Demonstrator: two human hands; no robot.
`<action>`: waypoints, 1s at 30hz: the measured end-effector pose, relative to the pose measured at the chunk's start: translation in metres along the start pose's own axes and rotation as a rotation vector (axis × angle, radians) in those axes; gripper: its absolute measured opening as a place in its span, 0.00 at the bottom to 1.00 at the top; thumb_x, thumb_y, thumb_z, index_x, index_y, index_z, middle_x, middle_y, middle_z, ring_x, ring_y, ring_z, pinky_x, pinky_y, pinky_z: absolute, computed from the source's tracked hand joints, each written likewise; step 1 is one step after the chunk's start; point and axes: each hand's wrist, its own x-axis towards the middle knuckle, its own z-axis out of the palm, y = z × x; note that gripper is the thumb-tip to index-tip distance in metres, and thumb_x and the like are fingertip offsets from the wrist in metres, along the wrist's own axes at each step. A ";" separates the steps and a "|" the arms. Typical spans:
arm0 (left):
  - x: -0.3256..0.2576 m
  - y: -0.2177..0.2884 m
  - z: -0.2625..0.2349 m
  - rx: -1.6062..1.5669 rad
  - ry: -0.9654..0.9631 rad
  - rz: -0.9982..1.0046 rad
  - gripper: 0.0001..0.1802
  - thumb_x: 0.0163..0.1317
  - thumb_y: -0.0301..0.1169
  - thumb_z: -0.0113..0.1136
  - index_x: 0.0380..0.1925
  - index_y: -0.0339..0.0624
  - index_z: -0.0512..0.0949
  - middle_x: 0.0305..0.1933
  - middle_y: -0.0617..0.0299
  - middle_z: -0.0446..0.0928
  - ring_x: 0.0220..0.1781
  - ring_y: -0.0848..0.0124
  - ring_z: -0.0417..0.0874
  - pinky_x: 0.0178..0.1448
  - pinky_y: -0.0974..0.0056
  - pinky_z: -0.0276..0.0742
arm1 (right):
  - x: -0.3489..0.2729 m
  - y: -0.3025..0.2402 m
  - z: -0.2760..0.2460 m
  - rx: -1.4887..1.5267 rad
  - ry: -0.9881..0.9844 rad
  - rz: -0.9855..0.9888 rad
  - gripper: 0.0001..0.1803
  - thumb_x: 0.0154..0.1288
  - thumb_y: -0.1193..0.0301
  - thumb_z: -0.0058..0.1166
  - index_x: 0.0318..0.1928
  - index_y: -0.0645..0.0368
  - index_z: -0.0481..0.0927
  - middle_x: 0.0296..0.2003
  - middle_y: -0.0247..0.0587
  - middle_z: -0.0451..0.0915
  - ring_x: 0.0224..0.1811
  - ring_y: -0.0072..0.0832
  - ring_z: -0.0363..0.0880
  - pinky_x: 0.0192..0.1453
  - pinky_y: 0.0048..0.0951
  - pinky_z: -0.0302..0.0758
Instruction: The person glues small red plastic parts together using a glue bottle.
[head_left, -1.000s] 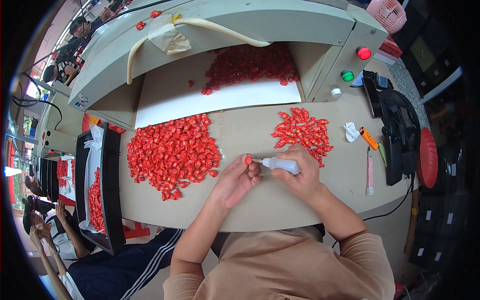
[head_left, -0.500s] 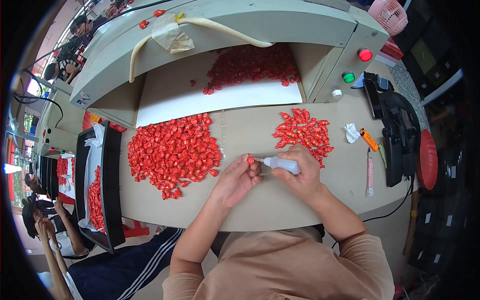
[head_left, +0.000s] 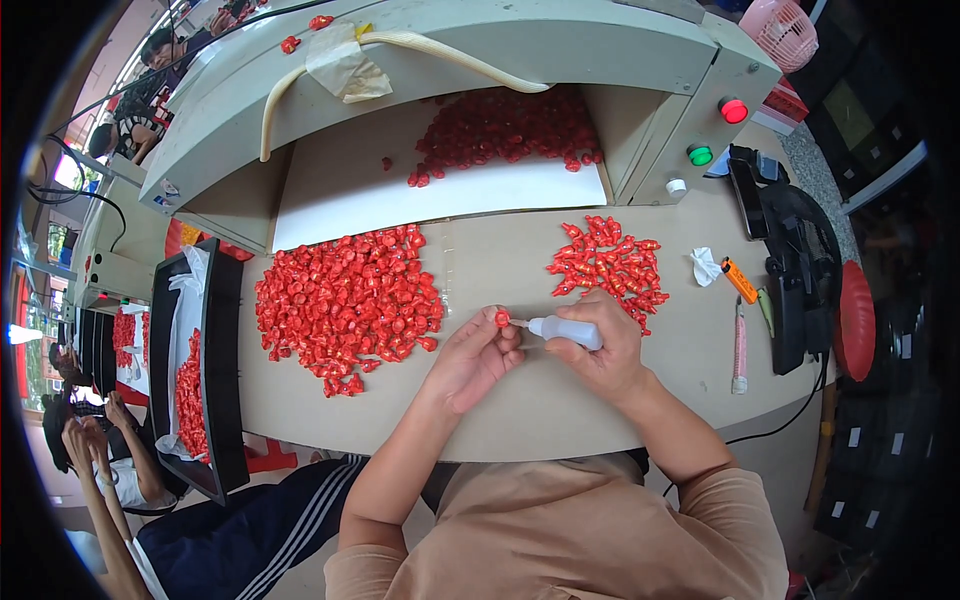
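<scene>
Between its fingertips my left hand (head_left: 474, 358) pinches a small red plastic piece (head_left: 502, 317), with a round open face turned up. My right hand (head_left: 602, 345) is wrapped round a white squeeze bottle (head_left: 566, 331) with a thin nozzle. The bottle lies nearly level, and its tip points left at the red piece, touching or almost touching it. Left of my hands spreads a big pile of red cup-like pieces (head_left: 348, 300). Beyond my right hand lies a smaller pile of longer red pieces (head_left: 606, 262).
A grey machine hood (head_left: 640, 40) arches over more red pieces (head_left: 500, 135) on a white sheet (head_left: 440, 205). On the right lie a crumpled tissue (head_left: 704, 266), an orange lighter (head_left: 739, 281) and a pink cutter (head_left: 739, 350). A black tray (head_left: 222, 380) stands left, near another person (head_left: 120, 455).
My hands and the bottle hold almost the same pose over the table. At the left, the other person's raised hands have shifted slightly.
</scene>
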 end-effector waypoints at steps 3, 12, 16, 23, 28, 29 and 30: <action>0.000 0.000 0.000 -0.010 0.011 -0.001 0.08 0.74 0.33 0.46 0.37 0.45 0.72 0.33 0.65 0.73 0.35 0.75 0.71 0.45 0.66 0.73 | 0.000 0.001 0.001 0.006 0.002 -0.013 0.21 0.48 0.65 0.74 0.38 0.60 0.77 0.26 0.41 0.76 0.27 0.34 0.75 0.29 0.31 0.72; 0.001 0.001 0.002 -0.004 -0.003 0.000 0.08 0.74 0.34 0.46 0.37 0.45 0.72 0.34 0.66 0.73 0.35 0.75 0.72 0.45 0.66 0.73 | 0.002 0.001 -0.003 0.024 -0.031 -0.001 0.21 0.48 0.67 0.73 0.38 0.60 0.77 0.28 0.42 0.76 0.27 0.35 0.75 0.29 0.30 0.72; 0.000 0.001 -0.002 -0.045 -0.036 0.035 0.07 0.72 0.32 0.49 0.39 0.42 0.74 0.34 0.64 0.73 0.36 0.75 0.73 0.42 0.68 0.74 | -0.001 0.004 -0.003 0.068 0.034 0.055 0.18 0.52 0.69 0.71 0.39 0.59 0.76 0.29 0.39 0.77 0.28 0.29 0.75 0.32 0.27 0.73; -0.006 0.005 0.002 -0.036 0.012 0.075 0.09 0.73 0.35 0.49 0.44 0.42 0.74 0.34 0.66 0.73 0.34 0.76 0.73 0.41 0.69 0.74 | 0.018 0.016 -0.013 0.603 0.015 0.668 0.17 0.61 0.78 0.61 0.47 0.60 0.67 0.36 0.36 0.76 0.40 0.20 0.79 0.43 0.24 0.78; -0.012 0.014 0.004 -0.046 -0.003 0.118 0.11 0.73 0.35 0.49 0.48 0.41 0.73 0.34 0.67 0.73 0.34 0.77 0.73 0.41 0.70 0.75 | 0.061 0.028 -0.008 0.480 -0.107 0.754 0.13 0.64 0.78 0.56 0.45 0.60 0.67 0.34 0.35 0.76 0.38 0.21 0.79 0.39 0.25 0.78; -0.012 0.015 0.003 -0.055 -0.023 0.121 0.11 0.73 0.35 0.49 0.48 0.41 0.73 0.34 0.67 0.74 0.34 0.77 0.74 0.41 0.70 0.76 | 0.070 0.041 -0.008 0.349 -0.171 0.741 0.11 0.65 0.76 0.55 0.44 0.60 0.68 0.33 0.34 0.75 0.39 0.19 0.79 0.38 0.24 0.77; -0.012 0.016 0.004 -0.057 -0.030 0.130 0.11 0.73 0.35 0.49 0.48 0.41 0.73 0.34 0.67 0.74 0.34 0.77 0.74 0.41 0.70 0.76 | 0.080 0.054 -0.005 0.219 -0.234 0.726 0.09 0.66 0.74 0.55 0.43 0.60 0.69 0.31 0.34 0.75 0.39 0.17 0.78 0.37 0.23 0.76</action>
